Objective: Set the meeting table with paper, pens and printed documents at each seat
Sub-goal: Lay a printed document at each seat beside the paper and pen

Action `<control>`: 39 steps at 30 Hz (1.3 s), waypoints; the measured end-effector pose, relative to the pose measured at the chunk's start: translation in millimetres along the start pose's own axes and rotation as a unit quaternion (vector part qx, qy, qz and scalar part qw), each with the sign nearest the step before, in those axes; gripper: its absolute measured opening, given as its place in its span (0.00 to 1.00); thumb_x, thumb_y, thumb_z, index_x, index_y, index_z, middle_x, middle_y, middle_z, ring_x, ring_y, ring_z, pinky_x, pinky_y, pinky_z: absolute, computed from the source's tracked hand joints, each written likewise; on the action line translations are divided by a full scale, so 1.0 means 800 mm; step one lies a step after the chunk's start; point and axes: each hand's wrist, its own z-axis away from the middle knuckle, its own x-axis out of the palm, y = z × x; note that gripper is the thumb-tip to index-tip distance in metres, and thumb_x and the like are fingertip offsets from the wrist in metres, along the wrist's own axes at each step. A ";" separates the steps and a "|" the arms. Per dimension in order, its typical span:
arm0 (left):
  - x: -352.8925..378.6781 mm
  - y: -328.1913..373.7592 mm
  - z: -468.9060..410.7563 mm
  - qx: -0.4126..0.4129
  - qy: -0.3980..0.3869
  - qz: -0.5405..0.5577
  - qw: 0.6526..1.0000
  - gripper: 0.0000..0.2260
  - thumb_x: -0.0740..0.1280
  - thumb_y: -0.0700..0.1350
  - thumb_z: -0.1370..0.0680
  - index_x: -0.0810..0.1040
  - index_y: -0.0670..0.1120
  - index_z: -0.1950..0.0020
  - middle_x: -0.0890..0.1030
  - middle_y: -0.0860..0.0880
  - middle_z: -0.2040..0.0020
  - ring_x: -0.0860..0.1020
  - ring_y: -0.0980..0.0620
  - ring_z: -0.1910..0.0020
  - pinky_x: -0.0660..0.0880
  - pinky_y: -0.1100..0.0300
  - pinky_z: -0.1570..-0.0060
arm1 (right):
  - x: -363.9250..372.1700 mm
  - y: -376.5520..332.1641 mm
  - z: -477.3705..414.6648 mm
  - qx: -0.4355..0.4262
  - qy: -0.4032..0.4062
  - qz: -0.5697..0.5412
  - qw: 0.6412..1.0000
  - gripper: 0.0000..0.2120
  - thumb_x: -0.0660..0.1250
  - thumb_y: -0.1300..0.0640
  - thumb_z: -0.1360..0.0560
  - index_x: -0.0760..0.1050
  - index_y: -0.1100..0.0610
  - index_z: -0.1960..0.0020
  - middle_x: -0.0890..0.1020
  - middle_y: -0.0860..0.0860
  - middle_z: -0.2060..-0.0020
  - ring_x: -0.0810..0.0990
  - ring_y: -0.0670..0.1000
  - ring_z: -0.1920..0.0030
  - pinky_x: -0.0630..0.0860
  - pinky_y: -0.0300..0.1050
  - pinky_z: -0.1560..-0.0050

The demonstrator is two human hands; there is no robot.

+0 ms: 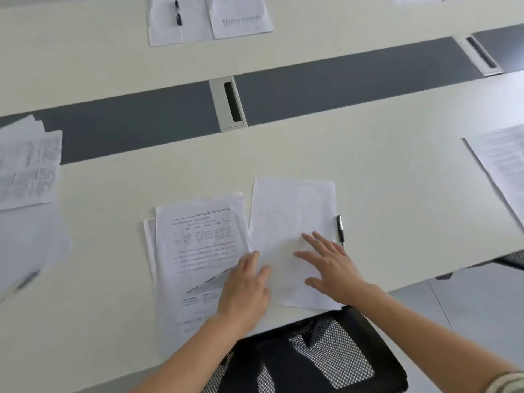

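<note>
A blank white sheet [289, 222] lies on the cream table [382, 165] in front of me. My right hand [330, 268] rests flat on its lower right part, fingers spread. A printed document [198, 245] with a table and text lies just left of it, on top of other sheets. My left hand [243, 290] lies on the printed document's right edge, touching the blank sheet, fingers loosely together. A black pen [340, 229] lies along the blank sheet's right edge, beside my right fingertips.
A black mesh chair back [317, 355] stands against the near table edge. Printed papers [25, 163] lie at the left, more printed pages [502, 163] at the right. Across the grey centre strip [141, 123] with cable boxes [228, 103], a far seat has paper, a pen [178, 12] and a document.
</note>
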 end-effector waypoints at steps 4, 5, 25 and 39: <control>0.015 0.008 -0.018 0.058 -0.041 -0.072 0.995 0.22 0.56 0.45 0.19 0.59 0.48 0.24 0.48 0.41 0.21 0.45 0.42 0.22 0.43 0.50 0.24 | -0.006 0.038 0.013 0.245 0.168 -0.146 0.944 0.22 0.68 0.48 0.25 0.71 0.49 0.33 0.76 0.48 0.38 0.77 0.52 0.41 0.77 0.50 0.48; 0.019 0.011 -0.020 0.070 -0.054 -0.083 0.993 0.23 0.56 0.45 0.19 0.57 0.48 0.24 0.47 0.40 0.21 0.44 0.41 0.22 0.42 0.49 0.24 | -0.006 0.046 0.015 0.291 0.148 -0.177 0.929 0.22 0.68 0.48 0.25 0.70 0.48 0.32 0.78 0.47 0.43 0.79 0.52 0.46 0.77 0.50 0.50; 0.034 0.035 -0.041 0.025 -0.028 -0.064 0.997 0.27 0.56 0.52 0.18 0.52 0.47 0.22 0.46 0.40 0.21 0.44 0.41 0.22 0.46 0.50 0.24 | -0.010 0.018 -0.045 0.199 0.095 -0.189 0.957 0.15 0.67 0.50 0.24 0.74 0.53 0.40 0.81 0.49 0.53 0.80 0.53 0.51 0.76 0.47 0.51; 0.045 0.029 -0.055 0.020 -0.048 -0.067 0.996 0.33 0.60 0.54 0.20 0.47 0.48 0.21 0.38 0.41 0.21 0.37 0.42 0.23 0.42 0.47 0.23 | 0.005 0.039 -0.014 0.162 0.055 -0.054 0.984 0.39 0.65 0.33 0.29 0.54 0.43 0.23 0.47 0.49 0.20 0.41 0.52 0.21 0.49 0.51 0.23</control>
